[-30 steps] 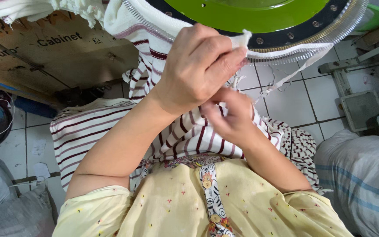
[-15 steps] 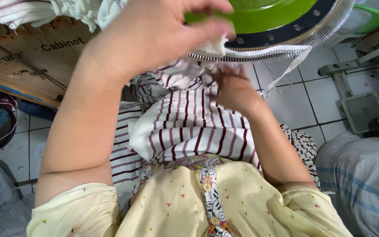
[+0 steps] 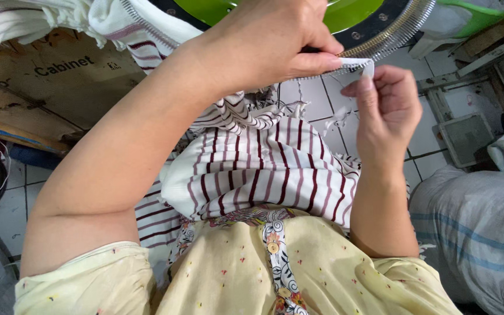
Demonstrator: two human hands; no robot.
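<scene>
1. Okay, left hand (image 3: pixel 269 44) up top, fingers (image 3: pixel 316 61) pinched tight on the white edge (image 3: pixel 354 63) of the striped knit fabric (image 3: pixel 263 169), right at the needle ring.
2. Right hand (image 3: pixel 389 111) just beside and slightly below the left fingertips, thumb and forefinger (image 3: pixel 363 87) nipping the same white edge from underneath; other fingers curled loosely.
3. Both sets of fingers nearly touching each other, the edge strip between them.
4. Toothed metal ring (image 3: pixel 392 32) of a circular linking machine runs right behind the fingers; green dial (image 3: pixel 345 10) sits inside it, above the left knuckles.
5. Rest of the knit fabric, white with dark red stripes, hangs down below the fingers and bunches against the person's yellow floral shirt (image 3: pixel 234 274).
6. More white knit (image 3: pixel 42 17) draped along the ring, well left of the left wrist.
7. Loose thread scraps (image 3: pixel 336 119) dangle just under the right fingertips.
8. Brown cardboard box (image 3: pixel 36 87) well off to the left, beyond the left forearm.
9. White tiled floor (image 3: pixel 310 96) shows below the fingers; grey striped sack (image 3: pixel 473 227) lies right of the right forearm.
</scene>
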